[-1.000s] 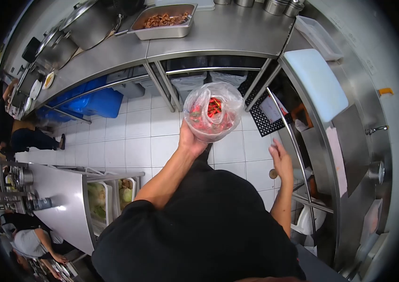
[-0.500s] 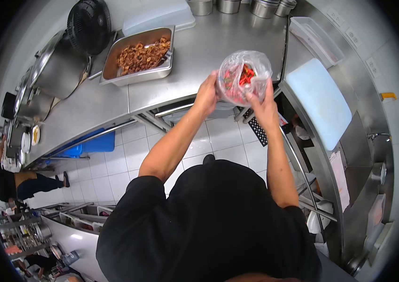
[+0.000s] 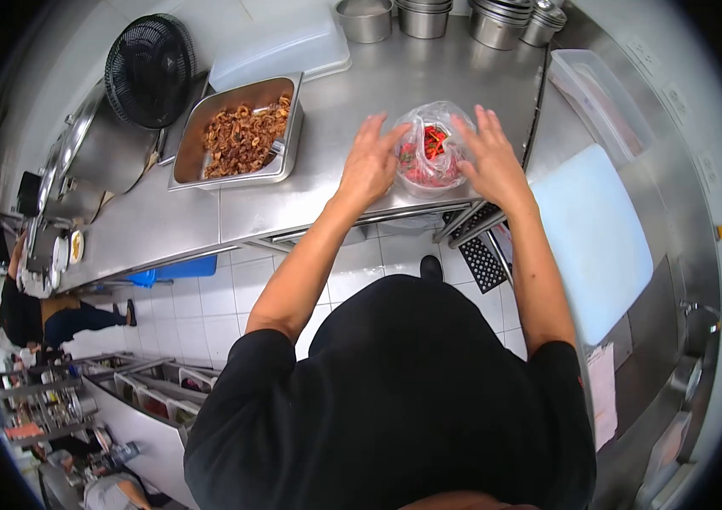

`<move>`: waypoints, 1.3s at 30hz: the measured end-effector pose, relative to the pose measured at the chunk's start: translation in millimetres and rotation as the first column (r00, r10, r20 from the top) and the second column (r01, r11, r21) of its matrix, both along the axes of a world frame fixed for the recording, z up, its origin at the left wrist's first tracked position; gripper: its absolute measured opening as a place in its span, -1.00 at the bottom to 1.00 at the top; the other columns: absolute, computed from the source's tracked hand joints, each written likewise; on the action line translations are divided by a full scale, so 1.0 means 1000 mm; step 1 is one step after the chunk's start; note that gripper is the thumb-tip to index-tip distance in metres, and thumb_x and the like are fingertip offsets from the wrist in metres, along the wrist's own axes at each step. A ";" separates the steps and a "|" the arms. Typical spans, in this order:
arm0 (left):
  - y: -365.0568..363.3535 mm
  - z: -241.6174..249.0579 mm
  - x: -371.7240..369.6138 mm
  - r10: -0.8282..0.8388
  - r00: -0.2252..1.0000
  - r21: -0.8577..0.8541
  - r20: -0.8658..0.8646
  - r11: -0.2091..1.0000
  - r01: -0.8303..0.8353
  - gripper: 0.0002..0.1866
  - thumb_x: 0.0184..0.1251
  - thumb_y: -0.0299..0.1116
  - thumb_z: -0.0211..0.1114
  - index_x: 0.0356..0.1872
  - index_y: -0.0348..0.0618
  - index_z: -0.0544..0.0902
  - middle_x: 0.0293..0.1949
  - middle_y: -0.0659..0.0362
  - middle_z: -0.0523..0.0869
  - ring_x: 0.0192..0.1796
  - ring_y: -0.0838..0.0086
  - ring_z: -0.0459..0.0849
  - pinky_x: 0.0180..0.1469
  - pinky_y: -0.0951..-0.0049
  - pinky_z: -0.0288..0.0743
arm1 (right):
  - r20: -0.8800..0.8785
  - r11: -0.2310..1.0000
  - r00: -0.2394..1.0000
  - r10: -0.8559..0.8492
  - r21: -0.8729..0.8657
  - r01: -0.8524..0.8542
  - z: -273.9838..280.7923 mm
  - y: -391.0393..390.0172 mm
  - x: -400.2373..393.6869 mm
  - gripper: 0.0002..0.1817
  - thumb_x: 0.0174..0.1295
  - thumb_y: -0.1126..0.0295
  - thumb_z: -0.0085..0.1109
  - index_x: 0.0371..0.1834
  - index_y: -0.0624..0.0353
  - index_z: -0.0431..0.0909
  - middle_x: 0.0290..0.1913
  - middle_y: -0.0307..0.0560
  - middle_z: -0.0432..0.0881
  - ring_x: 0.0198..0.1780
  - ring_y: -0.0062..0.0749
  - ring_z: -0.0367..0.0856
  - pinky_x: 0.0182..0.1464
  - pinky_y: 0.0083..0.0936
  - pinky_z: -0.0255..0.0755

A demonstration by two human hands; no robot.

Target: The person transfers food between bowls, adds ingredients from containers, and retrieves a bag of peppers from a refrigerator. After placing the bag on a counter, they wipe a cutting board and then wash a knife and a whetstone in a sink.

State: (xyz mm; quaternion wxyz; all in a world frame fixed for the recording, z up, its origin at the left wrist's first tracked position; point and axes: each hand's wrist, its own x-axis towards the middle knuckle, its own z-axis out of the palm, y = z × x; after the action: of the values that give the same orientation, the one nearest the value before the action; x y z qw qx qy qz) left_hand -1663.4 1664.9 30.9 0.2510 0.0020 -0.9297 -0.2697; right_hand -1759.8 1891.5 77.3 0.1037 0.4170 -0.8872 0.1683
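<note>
I am standing at the stainless steel tabletop (image 3: 335,204) with both arms reaching forward. The clear plastic bag of red and green chillies (image 3: 429,153) is sitting on the tabletop near its front edge, directly between my two hands.

My left hand (image 3: 369,166) is resting against the left side of the bag, fingers spread and extended, palm facing the plastic; it is flat rather than closed around anything. My right hand (image 3: 490,157) is lying against the right side of the bag in the same manner, fingers splayed wide and pointing away from me. Neither hand is gripping; both are flanking the bag and touching its loose plastic.

Well to the left of my left hand, a rectangular steel tray of brown fried pieces (image 3: 242,132) is sitting on the same tabletop. Beyond that tray, further left and away from me, a black round fan (image 3: 150,70) is standing. Ahead of my hands, at the back of the tabletop, several round steel containers (image 3: 424,17) are lined up. Just to the right of my right hand, a pale blue cutting board (image 3: 599,238) is lying on the adjoining surface, with a clear plastic tub (image 3: 603,98) beyond it.

Far to my left, another person (image 3: 29,319) is bending over.
</note>
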 end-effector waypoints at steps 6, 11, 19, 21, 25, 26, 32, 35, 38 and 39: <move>0.015 0.033 -0.042 -0.005 0.979 -0.471 0.204 0.876 0.103 -0.75 0.19 -0.35 0.30 -0.10 0.10 0.78 0.49 -0.13 0.22 0.57 -0.11 0.04 0.54 -0.10 0.00 | -0.028 0.907 0.908 0.419 -0.037 -0.420 0.016 -0.008 -0.055 -0.78 0.02 0.53 0.20 -0.23 0.11 0.65 0.50 0.14 0.26 0.58 0.12 0.04 0.52 -0.02 0.06; 0.018 0.084 -0.005 -0.006 0.983 -0.404 0.183 0.911 0.081 -0.83 0.07 -0.34 0.33 -0.29 -0.08 0.71 0.46 -0.10 0.29 0.56 -0.15 0.07 0.53 -0.09 0.05 | -0.038 0.735 0.757 0.653 -0.209 -0.645 0.030 0.017 -0.060 -0.84 -0.10 0.54 0.18 -0.38 0.16 0.59 0.10 0.00 0.60 0.35 -0.01 0.38 0.38 0.00 0.22; 0.051 0.059 0.050 0.349 0.896 -0.409 0.275 0.886 -0.219 -0.68 0.38 -0.09 0.27 -0.30 -0.14 0.79 0.29 0.00 0.53 0.45 -0.03 0.32 0.40 0.00 0.27 | 0.074 0.789 0.792 0.606 -0.179 -0.588 0.011 0.047 -0.068 -0.89 0.11 0.38 0.21 -0.46 0.15 0.66 -0.49 -0.06 0.62 -0.19 -0.20 0.59 0.25 -0.06 0.31; 0.058 0.037 0.043 0.432 0.875 -0.375 0.221 0.865 -0.333 -0.67 0.34 -0.09 0.29 -0.37 -0.16 0.78 0.19 -0.02 0.61 0.37 -0.01 0.43 0.32 0.01 0.33 | 0.085 0.868 0.864 0.496 -0.002 -0.497 0.006 0.047 -0.069 -0.87 0.17 0.37 0.19 -0.39 0.17 0.68 -0.48 -0.01 0.64 -0.21 -0.18 0.61 0.24 -0.04 0.31; 0.072 0.052 0.010 0.494 0.857 -0.287 0.145 0.850 -0.442 -0.80 0.23 -0.28 0.36 -0.23 -0.16 0.75 0.01 0.00 0.72 0.17 0.06 0.62 0.20 0.16 0.48 | 0.055 0.916 0.949 0.311 0.250 -0.315 0.013 0.028 -0.076 -0.71 0.25 0.33 0.15 -0.01 0.17 0.65 -0.41 0.08 0.69 -0.27 -0.10 0.65 0.19 -0.05 0.33; 0.074 0.055 0.004 0.488 0.856 -0.242 0.169 0.863 -0.444 -0.80 0.20 -0.31 0.37 -0.20 -0.16 0.74 0.00 -0.01 0.71 0.15 0.07 0.62 0.19 0.17 0.49 | 0.054 0.924 0.961 0.272 0.265 -0.276 0.016 0.023 -0.077 -0.63 0.26 0.32 0.14 0.11 0.17 0.62 -0.40 0.10 0.69 -0.28 -0.08 0.66 0.17 -0.06 0.34; 0.076 0.055 -0.023 0.344 0.936 -0.428 0.078 0.859 -0.280 -0.58 0.13 -0.32 0.41 0.07 -0.05 0.66 0.22 -0.05 0.53 0.29 0.02 0.48 0.22 0.07 0.45 | 0.428 0.918 0.843 0.327 0.067 -0.390 0.007 -0.011 -0.116 -0.36 0.27 0.14 0.18 0.43 0.03 0.35 -0.21 0.13 0.75 -0.09 0.07 0.68 0.09 -0.10 0.46; 0.079 0.048 -0.039 0.447 0.892 -0.346 0.069 0.849 -0.399 -0.60 0.17 -0.30 0.39 0.08 -0.01 0.66 0.18 -0.04 0.57 0.26 0.02 0.51 0.18 0.08 0.48 | 0.406 0.937 0.848 0.342 -0.082 -0.339 -0.008 -0.028 -0.121 -0.37 0.26 0.06 0.20 0.38 0.01 0.42 -0.13 0.10 0.75 -0.04 0.11 0.67 0.08 -0.09 0.48; 0.065 0.043 -0.050 0.530 0.818 -0.265 0.222 0.840 -0.473 -0.67 0.24 -0.25 0.36 0.02 -0.03 0.68 0.00 -0.03 0.69 0.10 0.03 0.64 0.05 0.10 0.55 | 0.527 0.944 0.798 0.291 -0.023 -0.329 -0.005 -0.048 -0.130 -0.50 0.26 0.04 0.19 0.20 0.06 0.59 -0.15 0.08 0.75 -0.06 0.10 0.67 0.04 -0.09 0.50; 0.056 0.043 -0.053 0.533 0.794 -0.247 0.293 0.844 -0.476 -0.70 0.27 -0.23 0.34 -0.01 -0.05 0.69 -0.07 -0.02 0.73 0.03 0.03 0.69 -0.01 0.10 0.57 | 0.525 0.948 0.804 0.280 -0.020 -0.317 -0.005 -0.055 -0.135 -0.55 0.26 0.05 0.20 0.11 0.08 0.63 -0.17 0.07 0.75 -0.10 0.08 0.68 0.01 -0.12 0.51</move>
State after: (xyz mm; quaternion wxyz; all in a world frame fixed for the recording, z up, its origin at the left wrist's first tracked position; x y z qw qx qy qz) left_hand -1716.8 1720.5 74.0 0.1437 0.2781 -0.9431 -0.1122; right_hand -1894.4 1836.6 71.8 -0.1828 0.4931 -0.8103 0.2588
